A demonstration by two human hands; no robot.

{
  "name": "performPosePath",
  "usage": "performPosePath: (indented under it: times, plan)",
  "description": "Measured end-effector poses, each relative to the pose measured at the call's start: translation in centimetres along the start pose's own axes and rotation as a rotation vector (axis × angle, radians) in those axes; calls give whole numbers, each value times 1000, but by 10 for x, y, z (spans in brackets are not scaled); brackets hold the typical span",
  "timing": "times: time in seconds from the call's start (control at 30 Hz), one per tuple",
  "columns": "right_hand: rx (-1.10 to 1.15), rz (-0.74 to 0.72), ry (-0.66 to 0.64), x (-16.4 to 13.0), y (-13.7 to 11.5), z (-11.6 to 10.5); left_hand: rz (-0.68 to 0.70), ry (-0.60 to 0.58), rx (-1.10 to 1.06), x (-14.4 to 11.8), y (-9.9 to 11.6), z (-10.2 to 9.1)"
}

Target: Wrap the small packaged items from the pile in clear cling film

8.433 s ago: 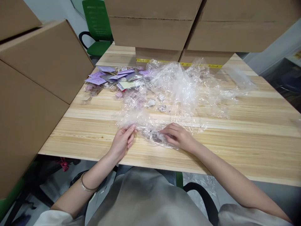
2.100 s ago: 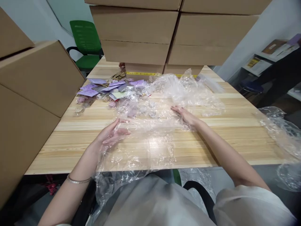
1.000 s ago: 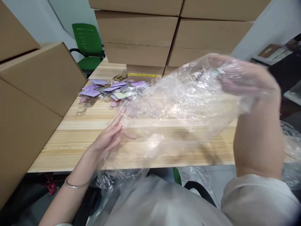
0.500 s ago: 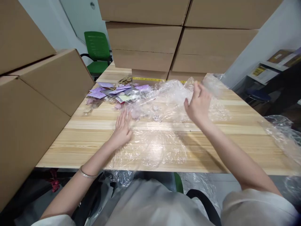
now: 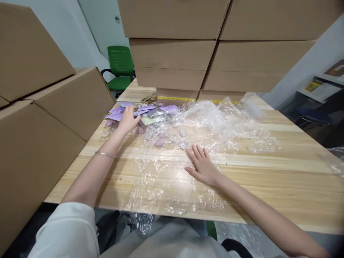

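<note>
My left hand (image 5: 129,121) is over a pile of small flat packets and purple cards (image 5: 116,114) at the back left, thumb and fingers apart and slightly curled. Nothing can be seen held in it. My right hand (image 5: 203,167) lies flat with fingers spread on a thin sheet of clear plastic film (image 5: 163,186). Just beyond its fingertips is a small round silvery piece (image 5: 184,145). Pinkish pieces (image 5: 159,142) show through the film. More crumpled clear plastic (image 5: 206,114) is heaped toward the back, next to the packets.
Large cardboard boxes (image 5: 174,53) are stacked at the table's back, and others (image 5: 72,104) line the left. A yellow measuring tape (image 5: 176,98) runs along the back. A green chair (image 5: 120,66) stands beyond. Film hangs over the front edge of the wooden table (image 5: 268,186).
My left hand has moved forward and left from the film to the packet pile. My right hand, raised before, has come down toward me onto the film. The view has shifted slightly.
</note>
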State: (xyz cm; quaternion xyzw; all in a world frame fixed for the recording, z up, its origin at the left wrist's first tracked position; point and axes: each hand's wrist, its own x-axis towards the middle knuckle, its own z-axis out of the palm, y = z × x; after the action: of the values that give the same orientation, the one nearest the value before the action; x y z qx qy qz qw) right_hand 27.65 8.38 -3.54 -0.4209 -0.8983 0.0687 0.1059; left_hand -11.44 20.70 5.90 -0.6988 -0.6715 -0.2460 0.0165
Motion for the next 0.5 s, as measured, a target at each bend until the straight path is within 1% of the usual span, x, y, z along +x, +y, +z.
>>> performPosePath:
  times: [0.07, 0.13, 0.23, 0.3, 0.37, 0.43, 0.5]
  plan:
    - [-16, 16, 15, -1, -1, 2, 34, -85, 35, 34, 0, 12]
    - [-39, 19, 13, -2, -3, 4, 33, -154, 67, 61, 2, 26]
    - [-83, 30, 8, -2, -4, 5, -14, -238, 127, 86, 5, 42]
    - [-108, 44, -1, -1, -5, 4, -43, -270, 169, 93, 6, 47]
    - [-126, 54, -14, -1, -6, 3, -61, -273, 214, 94, 7, 46]
    - [-131, 57, -23, -1, -7, 3, -73, -239, 261, 89, 12, 36]
    - [-121, 64, -33, 0, -7, 3, -74, -165, 299, 77, 23, 18]
